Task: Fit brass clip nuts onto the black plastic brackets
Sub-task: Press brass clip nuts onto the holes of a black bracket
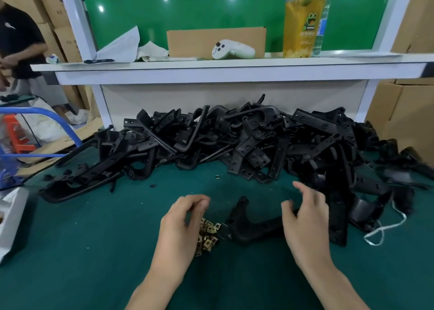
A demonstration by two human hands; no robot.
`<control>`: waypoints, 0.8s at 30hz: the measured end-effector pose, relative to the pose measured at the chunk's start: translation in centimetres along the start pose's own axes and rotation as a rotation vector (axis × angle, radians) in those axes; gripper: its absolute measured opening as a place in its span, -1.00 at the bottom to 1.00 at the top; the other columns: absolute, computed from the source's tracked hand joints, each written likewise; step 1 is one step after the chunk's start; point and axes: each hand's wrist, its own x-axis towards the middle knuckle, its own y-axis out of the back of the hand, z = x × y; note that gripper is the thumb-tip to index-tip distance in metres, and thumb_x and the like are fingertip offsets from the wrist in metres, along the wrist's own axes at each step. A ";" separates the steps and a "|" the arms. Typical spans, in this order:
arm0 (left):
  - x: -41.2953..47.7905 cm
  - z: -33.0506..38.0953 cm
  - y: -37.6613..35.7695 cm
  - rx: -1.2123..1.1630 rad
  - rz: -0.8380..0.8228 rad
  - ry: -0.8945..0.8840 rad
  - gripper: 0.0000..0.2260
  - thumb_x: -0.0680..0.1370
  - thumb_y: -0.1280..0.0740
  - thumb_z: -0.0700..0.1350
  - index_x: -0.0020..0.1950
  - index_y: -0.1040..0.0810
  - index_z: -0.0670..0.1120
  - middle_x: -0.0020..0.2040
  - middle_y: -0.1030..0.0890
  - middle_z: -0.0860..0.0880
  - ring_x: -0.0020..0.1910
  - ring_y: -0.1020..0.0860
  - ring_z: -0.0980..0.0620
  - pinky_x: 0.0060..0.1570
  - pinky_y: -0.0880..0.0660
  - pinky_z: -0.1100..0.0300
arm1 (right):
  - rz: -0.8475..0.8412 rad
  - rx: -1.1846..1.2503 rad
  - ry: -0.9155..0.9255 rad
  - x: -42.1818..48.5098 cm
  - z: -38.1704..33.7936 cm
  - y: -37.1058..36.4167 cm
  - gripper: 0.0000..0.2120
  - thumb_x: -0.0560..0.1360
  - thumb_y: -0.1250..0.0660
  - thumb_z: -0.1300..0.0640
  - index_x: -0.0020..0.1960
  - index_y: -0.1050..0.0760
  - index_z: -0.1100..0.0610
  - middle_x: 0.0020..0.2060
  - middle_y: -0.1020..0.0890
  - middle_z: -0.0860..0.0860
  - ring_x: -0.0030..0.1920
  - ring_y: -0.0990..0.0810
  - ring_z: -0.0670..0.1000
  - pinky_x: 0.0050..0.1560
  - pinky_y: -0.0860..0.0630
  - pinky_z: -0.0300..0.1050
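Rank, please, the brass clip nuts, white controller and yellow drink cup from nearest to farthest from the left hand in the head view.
1. Brass clip nuts, beside the left hand on the mat.
2. White controller, on the shelf ahead.
3. Yellow drink cup, on the shelf, farther right.

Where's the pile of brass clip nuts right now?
Head view, lower centre: the brass clip nuts lie on the green mat, partly hidden by the left hand, just left of the loose black bracket near the right hand.
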 end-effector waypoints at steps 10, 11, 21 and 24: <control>0.8 0.6 0.6 -0.401 -0.027 0.290 -0.81 0.65 -0.30 -0.20 0.04 -0.70 0.02 -0.16 -0.73 0.05 -0.19 -0.66 0.17 -0.16 -0.53 0.41 | -0.439 -0.114 0.234 -2.3 -2.0 -1.9 -0.29 0.56 0.08 -0.41 0.61 0.14 -0.18 0.35 -0.46 -0.12 0.31 -0.36 -0.08 0.42 -0.25 -0.11; 0.8 0.6 0.6 -0.420 -0.029 0.303 -0.82 0.65 -0.31 -0.19 0.04 -0.70 0.01 -0.15 -0.73 0.03 -0.18 -0.67 0.15 -0.16 -0.53 0.40 | -0.456 -0.118 0.231 -2.3 -2.0 -1.9 -0.29 0.55 0.09 -0.42 0.61 0.14 -0.19 0.26 -0.50 -0.14 0.24 -0.40 -0.09 0.36 -0.28 -0.14; 0.4 0.3 0.8 -0.077 -0.153 0.183 -0.88 0.62 -0.34 -0.11 -0.03 -0.65 0.08 -0.22 -0.68 0.21 -0.25 -0.58 0.26 -0.21 -0.44 0.47 | -0.409 -0.036 0.228 -2.3 -1.9 -1.4 -0.45 0.59 0.05 -0.33 0.54 -0.14 -0.21 -0.24 -0.54 -0.20 -0.12 -0.52 -0.20 0.14 -0.44 -0.12; 0.3 0.3 0.8 -0.085 -0.128 0.180 -0.86 0.63 -0.33 -0.14 -0.03 -0.63 0.08 -0.19 -0.69 0.18 -0.21 -0.61 0.21 -0.14 -0.50 0.39 | -0.432 -0.067 0.211 -2.4 -1.8 -1.5 -0.44 0.57 0.08 -0.38 0.52 -0.12 -0.24 -0.21 -0.52 -0.16 -0.07 -0.49 -0.16 0.10 -0.40 -0.14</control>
